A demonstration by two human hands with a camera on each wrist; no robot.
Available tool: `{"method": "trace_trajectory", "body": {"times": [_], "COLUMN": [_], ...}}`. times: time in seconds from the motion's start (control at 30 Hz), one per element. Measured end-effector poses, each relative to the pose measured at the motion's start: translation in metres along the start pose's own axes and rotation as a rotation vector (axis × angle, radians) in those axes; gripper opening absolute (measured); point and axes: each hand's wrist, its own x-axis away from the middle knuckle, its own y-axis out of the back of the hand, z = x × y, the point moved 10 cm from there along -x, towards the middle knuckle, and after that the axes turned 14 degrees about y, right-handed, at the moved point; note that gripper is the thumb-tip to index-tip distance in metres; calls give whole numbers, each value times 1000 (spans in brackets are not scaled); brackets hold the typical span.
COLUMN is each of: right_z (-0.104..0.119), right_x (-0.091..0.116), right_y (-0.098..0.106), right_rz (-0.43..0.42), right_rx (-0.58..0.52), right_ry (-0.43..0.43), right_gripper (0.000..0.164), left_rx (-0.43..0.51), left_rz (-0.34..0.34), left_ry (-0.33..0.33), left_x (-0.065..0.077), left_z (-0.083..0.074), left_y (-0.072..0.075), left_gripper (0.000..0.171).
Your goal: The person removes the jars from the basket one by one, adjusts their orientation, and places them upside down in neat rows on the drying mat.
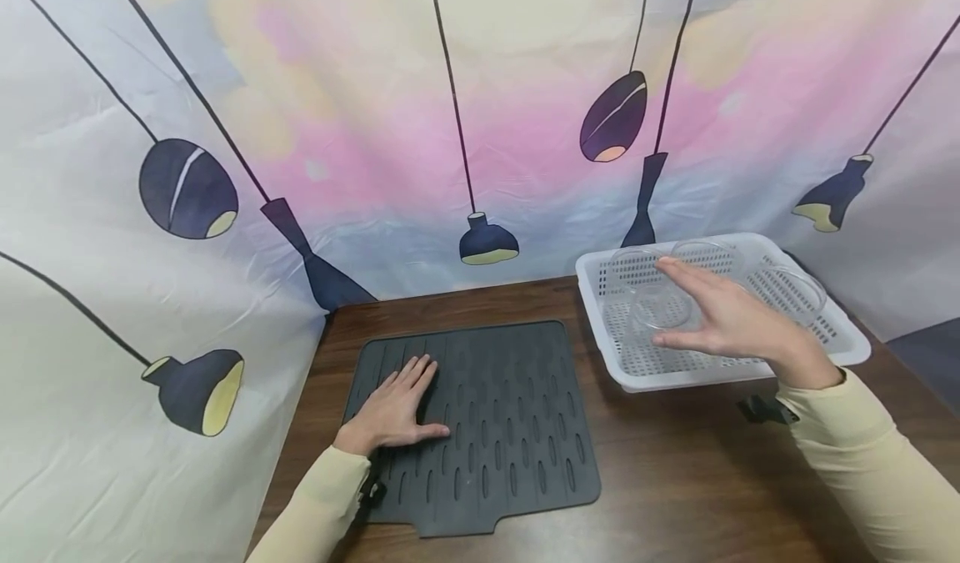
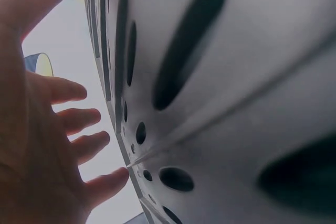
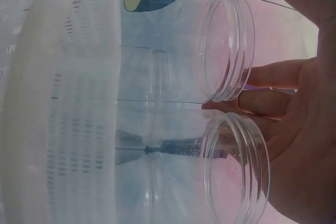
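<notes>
My left hand [image 1: 397,409] is over the left part of a dark grey ridged drying mat [image 1: 517,463], fingers straight and thumb spread out. In the left wrist view, the fingers [image 2: 86,148] stretch along the slotted mat [image 2: 236,93] and hold nothing. My right hand [image 1: 731,317] hovers above a white perforated basket [image 1: 697,378], with thumb and fingers wide apart. Several clear jars [image 1: 660,307] stand in it. Their threaded mouths are uncovered in the right wrist view, where the fingers reach behind an upper jar [image 3: 226,51] and a lower jar [image 3: 236,171]; contact cannot be made out.
Mat and basket rest on a brown wooden table [image 1: 660,480], the basket at the back right. Behind the table hangs a fabric backdrop [image 1: 390,154] printed with lamps. A small black device [image 1: 765,410] is at the right sleeve.
</notes>
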Motion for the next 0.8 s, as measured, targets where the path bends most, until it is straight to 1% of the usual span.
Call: {"method": "trace_trajectory", "body": {"times": [0.1, 0.27, 0.33, 0.53, 0.7, 0.8], "right_z": [3, 7, 8, 13, 16, 15], "right_x": [-4, -10, -12, -16, -19, -19], "right_y": [0, -2, -3, -4, -5, -6], "right_rz": [-7, 0, 11, 27, 62, 84], "right_rx": [2, 39, 54, 94, 116, 120], "right_ry": [22, 46, 50, 71, 58, 46], "right_gripper": [102, 100, 99, 87, 74, 71], "left_rx": [8, -21, -30, -28, -31, -32], "left_rz": [25, 96, 109, 113, 133, 134], "left_ry": [14, 34, 33, 19, 29, 34], "left_x": [2, 2, 2, 2, 3, 3], "left_z": [4, 8, 8, 4, 4, 4], "left_y": [-2, -13, -15, -14, -16, -17], "left_gripper": [107, 110, 111, 108, 107, 107]}}
